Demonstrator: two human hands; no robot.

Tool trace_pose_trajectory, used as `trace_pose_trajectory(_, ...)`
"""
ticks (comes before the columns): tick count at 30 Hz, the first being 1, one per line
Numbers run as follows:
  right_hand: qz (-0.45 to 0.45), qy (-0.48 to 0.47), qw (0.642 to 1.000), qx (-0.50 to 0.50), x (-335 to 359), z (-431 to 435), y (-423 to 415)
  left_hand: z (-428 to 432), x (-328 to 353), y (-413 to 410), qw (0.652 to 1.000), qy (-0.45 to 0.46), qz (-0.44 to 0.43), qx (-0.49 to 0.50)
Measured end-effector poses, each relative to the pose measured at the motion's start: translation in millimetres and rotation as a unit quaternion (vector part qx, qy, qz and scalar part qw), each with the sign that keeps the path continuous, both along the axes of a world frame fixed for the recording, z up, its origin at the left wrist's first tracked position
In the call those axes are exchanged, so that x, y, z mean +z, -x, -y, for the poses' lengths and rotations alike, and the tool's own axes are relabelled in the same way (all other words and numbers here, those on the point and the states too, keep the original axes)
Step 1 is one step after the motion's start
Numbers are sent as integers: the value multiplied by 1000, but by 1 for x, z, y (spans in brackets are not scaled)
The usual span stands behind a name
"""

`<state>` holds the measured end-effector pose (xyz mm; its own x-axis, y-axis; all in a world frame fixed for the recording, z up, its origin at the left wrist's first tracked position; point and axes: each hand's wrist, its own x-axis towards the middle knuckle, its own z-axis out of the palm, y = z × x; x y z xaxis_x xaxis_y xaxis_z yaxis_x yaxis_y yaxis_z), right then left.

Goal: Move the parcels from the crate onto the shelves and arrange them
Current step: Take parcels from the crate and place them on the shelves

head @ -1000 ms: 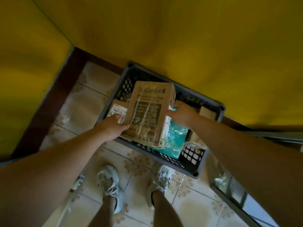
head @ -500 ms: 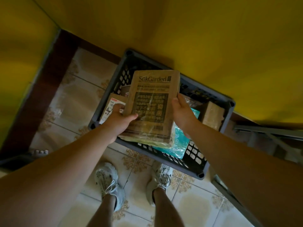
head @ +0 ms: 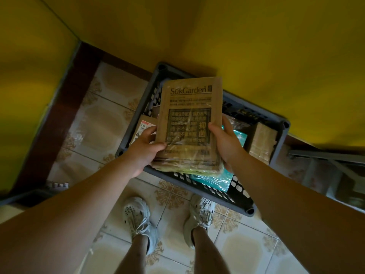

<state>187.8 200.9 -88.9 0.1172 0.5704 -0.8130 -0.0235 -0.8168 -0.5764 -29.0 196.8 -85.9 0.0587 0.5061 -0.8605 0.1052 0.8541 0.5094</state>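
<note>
A: Main item?
B: It's the brown SukGarden parcel (head: 189, 125), film-wrapped, printed face up, long side running near to far. It is over the middle of the grey plastic crate (head: 276, 149), held in both hands.
A: Left side?
B: The left hand (head: 145, 149) grips the parcel's left edge close to the near corner. Thumb lies across the printed face, fingers curl underneath.
A: Right?
B: The right hand (head: 225, 141) clamps the right edge, thumb on top. Its fingers are hidden behind the parcel.
A: Parcel touching anything below?
B: Can't tell, it covers what's under it.
A: Rest of the crate?
B: A teal packet (head: 215, 179) pokes out under the parcel's near edge, by the crate's near wall. There's a labelled carton (head: 143, 128) on the left side, partly behind the left hand. A taped brown box (head: 261, 143) is at the right end, by the right wall.
A: Crate location?
B: On the tiled floor (head: 110, 123), far side against the yellow wall (head: 256, 46).
A: Extras?
B: Two pale shoes (head: 137, 218) just near of the crate, and a metal frame (head: 325, 155) at right, blurry.
</note>
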Motion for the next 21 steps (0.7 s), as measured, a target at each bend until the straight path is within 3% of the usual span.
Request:
trace_pose_trajectory(11,-5,-54,997,-50,3,11,0,-2,7,4,1000,-13,21,13)
trace_pose_trajectory(21,78,-56,995,-31,16,18,12,6,18,-8,987,-115,-19,-108)
